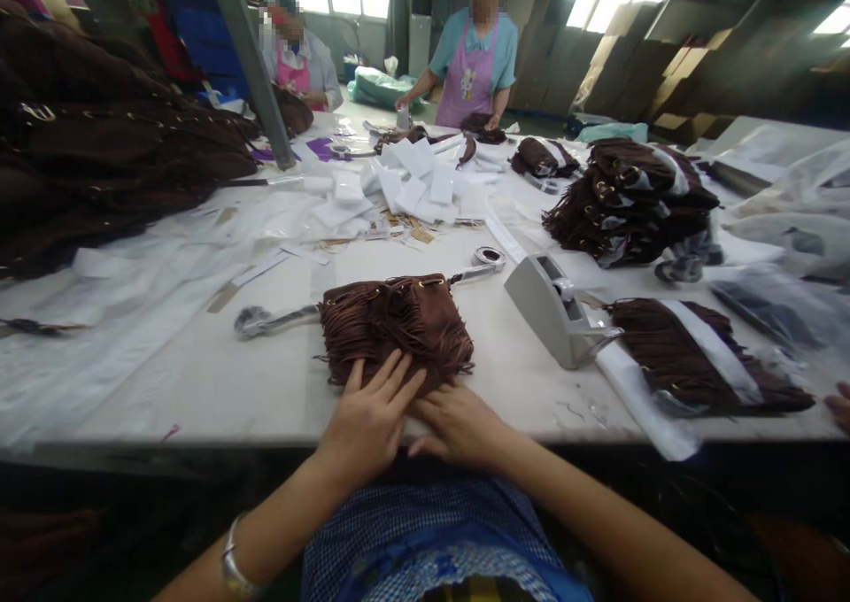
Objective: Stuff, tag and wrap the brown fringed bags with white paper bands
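Fringe on the brown bag [391, 323], lying at the near edge of the desk [232, 381], is pressed flat under the left hand [368, 416] and right hand [458, 425], both open and gripping nothing; unlike the banded bag [697, 354] beside the tape dispenser [551, 305], it seemingly awaits wrapping.

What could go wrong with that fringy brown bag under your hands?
The fringed bag sits close to the front edge of the table, so a push from the left hand or right hand might slide it off. The tape dispenser stands close on the right; loose fringe might snag on its cutter.
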Demonstrator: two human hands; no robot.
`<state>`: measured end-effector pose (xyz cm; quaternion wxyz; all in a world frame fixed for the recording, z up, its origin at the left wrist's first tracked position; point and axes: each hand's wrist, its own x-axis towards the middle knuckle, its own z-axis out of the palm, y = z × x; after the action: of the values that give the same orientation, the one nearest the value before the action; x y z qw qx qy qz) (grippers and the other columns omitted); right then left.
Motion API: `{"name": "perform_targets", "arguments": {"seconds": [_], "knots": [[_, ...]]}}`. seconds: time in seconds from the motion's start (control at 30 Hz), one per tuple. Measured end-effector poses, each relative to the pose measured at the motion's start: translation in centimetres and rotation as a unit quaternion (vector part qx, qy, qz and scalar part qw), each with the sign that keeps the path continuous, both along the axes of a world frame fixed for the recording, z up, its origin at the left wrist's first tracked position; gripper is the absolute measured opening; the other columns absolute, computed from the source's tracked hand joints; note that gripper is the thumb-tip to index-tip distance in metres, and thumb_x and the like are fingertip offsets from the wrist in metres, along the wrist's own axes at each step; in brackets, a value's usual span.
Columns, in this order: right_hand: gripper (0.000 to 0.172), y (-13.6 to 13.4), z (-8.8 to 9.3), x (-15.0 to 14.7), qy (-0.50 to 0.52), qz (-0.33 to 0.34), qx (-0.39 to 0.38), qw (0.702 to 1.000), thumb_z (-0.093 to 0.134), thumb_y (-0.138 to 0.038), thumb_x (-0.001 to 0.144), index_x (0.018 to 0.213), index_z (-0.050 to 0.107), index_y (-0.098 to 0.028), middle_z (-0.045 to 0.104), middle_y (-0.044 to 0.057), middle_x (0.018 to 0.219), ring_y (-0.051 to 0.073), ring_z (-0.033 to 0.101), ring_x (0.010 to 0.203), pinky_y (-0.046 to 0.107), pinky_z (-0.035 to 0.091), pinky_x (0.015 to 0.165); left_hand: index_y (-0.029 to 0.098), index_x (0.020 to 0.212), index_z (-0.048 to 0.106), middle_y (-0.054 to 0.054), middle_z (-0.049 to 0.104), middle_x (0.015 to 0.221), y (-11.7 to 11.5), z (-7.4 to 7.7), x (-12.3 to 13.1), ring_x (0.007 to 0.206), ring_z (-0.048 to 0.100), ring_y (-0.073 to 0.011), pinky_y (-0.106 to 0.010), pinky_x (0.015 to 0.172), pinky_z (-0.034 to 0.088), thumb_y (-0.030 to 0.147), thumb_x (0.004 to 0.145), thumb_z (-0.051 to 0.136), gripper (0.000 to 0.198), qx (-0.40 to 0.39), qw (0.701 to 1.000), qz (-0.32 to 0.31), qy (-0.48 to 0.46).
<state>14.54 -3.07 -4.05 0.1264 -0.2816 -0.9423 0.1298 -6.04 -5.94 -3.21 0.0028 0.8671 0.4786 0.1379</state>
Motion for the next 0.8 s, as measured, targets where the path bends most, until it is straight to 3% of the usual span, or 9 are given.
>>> {"name": "perform_targets", "arguments": {"seconds": [0.13,0.2,0.27,0.33,0.47,0.6,0.67,0.8], "knots": [[0.026,-0.8,1.7,2.8,0.097,0.007,0.072,0.993,0.052,-0.025,0.098,0.119,0.064,-0.017,0.073,0.009,0.111,0.019,0.066,0.105,0.034,0.053,0.096,0.014,0.142,0.050,-0.014,0.046,0.149,-0.5,-0.3,1.5,0.140,0.042,-0.0298,-0.057,0.117,0.023,0.027,0.095,0.043,0.049,0.013,1.000,0.021,-0.017],[0.029,-0.3,2.2,3.1,0.113,-0.001,0.119,0.986,0.050,-0.016,0.097,0.124,0.063,-0.019,0.071,0.007,0.118,0.019,0.063,0.115,0.037,0.048,0.104,0.012,0.137,0.055,-0.015,0.050,0.146,-0.6,-0.3,2.3,0.138,0.045,-0.0291,-0.054,0.118,0.022,0.024,0.095,0.042,0.046,0.026,0.999,0.025,-0.013],[0.034,0.9,2.3,2.8,0.076,0.013,0.144,0.987,0.053,-0.019,0.097,0.131,0.059,-0.019,0.067,0.007,0.128,0.021,0.055,0.127,0.044,0.039,0.113,0.009,0.134,0.057,-0.017,0.053,0.143,-0.9,-0.2,2.7,0.136,0.047,-0.0286,-0.053,0.119,0.019,0.018,0.094,0.039,0.045,0.035,0.999,0.033,-0.004],[0.038,1.9,2.0,2.6,0.020,0.019,0.139,0.990,0.056,-0.028,0.097,0.134,0.057,-0.020,0.063,0.006,0.134,0.023,0.051,0.131,0.045,0.039,0.113,0.009,0.133,0.058,-0.017,0.055,0.141,-1.7,0.0,2.8,0.133,0.051,-0.0286,-0.054,0.118,0.018,0.013,0.091,0.038,0.047,0.041,0.998,0.050,-0.007],[0.048,1.4,2.2,3.8,-0.035,-0.102,0.094,0.990,0.062,-0.041,0.092,0.136,0.057,-0.022,0.060,0.009,0.137,0.028,0.057,0.120,0.045,0.049,0.099,0.015,0.135,0.056,-0.013,0.057,0.139,-3.7,0.3,1.8,0.125,0.058,-0.0271,-0.052,0.110,0.029,0.010,0.089,0.039,0.050,0.031,0.994,0.087,-0.055],[0.041,-0.9,5.0,4.8,-0.001,-0.228,0.113,0.967,0.058,-0.033,0.094,0.133,0.059,-0.022,0.065,0.010,0.131,0.033,0.060,0.114,0.059,0.040,0.104,0.020,0.132,0.059,-0.008,0.065,0.131,-4.0,0.8,1.0,0.117,0.064,-0.0235,-0.041,0.090,0.045,0.006,0.090,0.038,0.049,-0.006,0.988,0.118,-0.099],[0.038,-1.4,6.1,3.5,0.038,-0.206,0.123,0.970,0.055,-0.025,0.095,0.133,0.059,-0.025,0.066,0.008,0.129,0.033,0.055,0.123,0.062,0.032,0.111,0.021,0.127,0.064,-0.007,0.069,0.126,-3.3,1.2,1.0,0.110,0.067,-0.0231,-0.040,0.084,0.047,0.005,0.091,0.039,0.047,-0.015,0.987,0.131,-0.091],[0.044,0.2,5.2,-1.0,0.056,-0.008,0.055,0.997,0.050,-0.029,0.099,0.143,0.049,-0.023,0.063,0.008,0.134,0.021,0.056,0.124,0.046,0.035,0.116,0.023,0.112,0.071,-0.008,0.073,0.116,-2.1,1.9,1.4,0.099,0.069,-0.0245,-0.040,0.083,0.049,0.012,0.093,0.046,0.033,-0.014,0.987,0.150,-0.052]]}}
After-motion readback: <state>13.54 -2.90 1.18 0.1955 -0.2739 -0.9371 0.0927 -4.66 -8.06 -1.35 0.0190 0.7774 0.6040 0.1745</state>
